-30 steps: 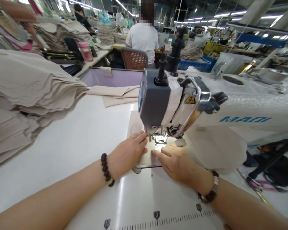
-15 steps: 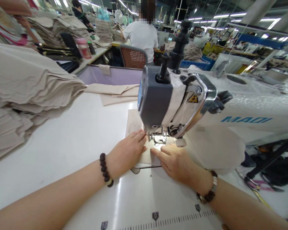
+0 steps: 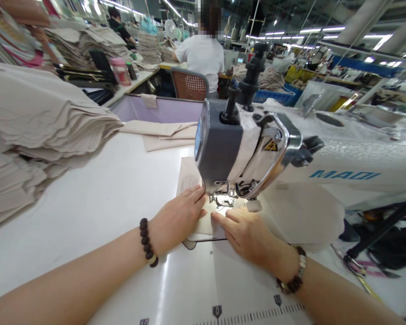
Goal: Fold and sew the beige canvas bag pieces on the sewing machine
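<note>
Both hands flat: left hand (image 3: 177, 216) | right hand (image 3: 245, 232) | fabric piece (image 3: 203, 223) edge under presser foot (image 3: 223, 200)

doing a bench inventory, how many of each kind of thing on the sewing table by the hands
sewing machine: 1
fabric piece under the hands: 1
folded fabric pieces at the back: 1 small pile
tall fabric stack: 1
bead bracelets: 2
total: 6

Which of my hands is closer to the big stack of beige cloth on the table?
Left. Your left hand lies flat on the cloth piece on the stack's side of the needle; your right hand is farther away, below the machine head.
</note>
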{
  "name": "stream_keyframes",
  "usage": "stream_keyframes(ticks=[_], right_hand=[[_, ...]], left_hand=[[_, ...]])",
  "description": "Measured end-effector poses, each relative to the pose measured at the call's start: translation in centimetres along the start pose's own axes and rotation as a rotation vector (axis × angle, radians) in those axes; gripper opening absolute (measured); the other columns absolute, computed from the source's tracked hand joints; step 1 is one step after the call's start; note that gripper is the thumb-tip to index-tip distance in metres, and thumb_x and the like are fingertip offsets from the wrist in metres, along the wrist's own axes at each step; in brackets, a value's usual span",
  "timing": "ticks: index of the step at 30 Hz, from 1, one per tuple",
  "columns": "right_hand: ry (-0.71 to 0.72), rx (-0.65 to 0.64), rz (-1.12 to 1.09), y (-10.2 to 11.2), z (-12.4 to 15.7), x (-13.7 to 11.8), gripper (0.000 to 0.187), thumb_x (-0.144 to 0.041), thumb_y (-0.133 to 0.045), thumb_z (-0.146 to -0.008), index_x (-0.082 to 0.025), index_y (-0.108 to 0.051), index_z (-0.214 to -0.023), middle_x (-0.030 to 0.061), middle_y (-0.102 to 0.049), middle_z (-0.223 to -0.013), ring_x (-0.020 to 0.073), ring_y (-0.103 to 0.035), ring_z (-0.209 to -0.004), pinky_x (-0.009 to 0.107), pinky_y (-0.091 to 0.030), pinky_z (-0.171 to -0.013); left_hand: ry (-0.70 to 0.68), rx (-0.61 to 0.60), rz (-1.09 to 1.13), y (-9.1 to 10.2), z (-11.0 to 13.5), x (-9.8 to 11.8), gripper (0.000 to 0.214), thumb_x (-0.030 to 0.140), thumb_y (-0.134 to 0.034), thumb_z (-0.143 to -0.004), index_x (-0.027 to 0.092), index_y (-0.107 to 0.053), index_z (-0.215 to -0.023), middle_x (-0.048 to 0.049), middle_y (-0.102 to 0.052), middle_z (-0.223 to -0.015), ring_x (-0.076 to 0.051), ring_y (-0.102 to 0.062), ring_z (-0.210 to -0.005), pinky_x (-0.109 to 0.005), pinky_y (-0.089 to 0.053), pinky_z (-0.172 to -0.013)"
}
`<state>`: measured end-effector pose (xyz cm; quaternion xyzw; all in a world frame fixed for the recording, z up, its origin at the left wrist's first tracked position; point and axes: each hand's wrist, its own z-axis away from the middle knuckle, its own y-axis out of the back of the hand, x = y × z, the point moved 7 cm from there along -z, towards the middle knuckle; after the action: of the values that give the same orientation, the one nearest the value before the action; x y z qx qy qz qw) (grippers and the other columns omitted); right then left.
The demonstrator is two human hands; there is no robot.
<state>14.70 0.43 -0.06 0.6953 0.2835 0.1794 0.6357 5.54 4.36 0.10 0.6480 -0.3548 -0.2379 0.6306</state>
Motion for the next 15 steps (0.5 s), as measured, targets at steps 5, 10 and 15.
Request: stream_keyframes(ticks=[5,10,15], right_hand=[[-0.012,-0.024,-0.01,-0.1,-0.2,0.1,0.028,-0.007,-0.046,-0.08,-0.015,-0.056,-0.105,0.0031,-0.058,-0.075,0.015,-0.049,-0.066,0.027,-0.032,-0.061],[0.096,0.028,-0.005,0.2,0.3,-0.5,0.024,-0.011,-0.04,-0.083,-0.014,-0.057,-0.1,0.0021,-0.054,-0.067,0.0151,-0.046,-0.059,0.029,-0.029,-0.056],[0.129,0.033,-0.026,0.2,0.7,-0.7,0.023,-0.013,-0.038,-0.085,-0.015,-0.058,-0.095,0.002,-0.055,-0.067,0.0155,-0.046,-0.059,0.03,-0.029,-0.056]], left_hand=[[-0.003,-0.002,-0.018,-0.2,-0.1,-0.1,0.026,0.015,-0.043,-0.089,0.004,-0.051,-0.11,-0.0184,-0.053,-0.118,-0.025,-0.047,-0.114,-0.041,-0.039,-0.098],[-0.104,-0.007,-0.003,0.2,0.8,0.9,0.019,0.009,-0.044,-0.086,0.007,-0.056,-0.1,-0.0155,-0.055,-0.113,-0.024,-0.048,-0.112,-0.039,-0.039,-0.099],[-0.178,-0.127,0.049,0.2,1.9,2.3,0.02,0.003,-0.041,-0.085,0.008,-0.059,-0.093,-0.0102,-0.059,-0.097,-0.021,-0.055,-0.097,-0.034,-0.048,-0.087]])
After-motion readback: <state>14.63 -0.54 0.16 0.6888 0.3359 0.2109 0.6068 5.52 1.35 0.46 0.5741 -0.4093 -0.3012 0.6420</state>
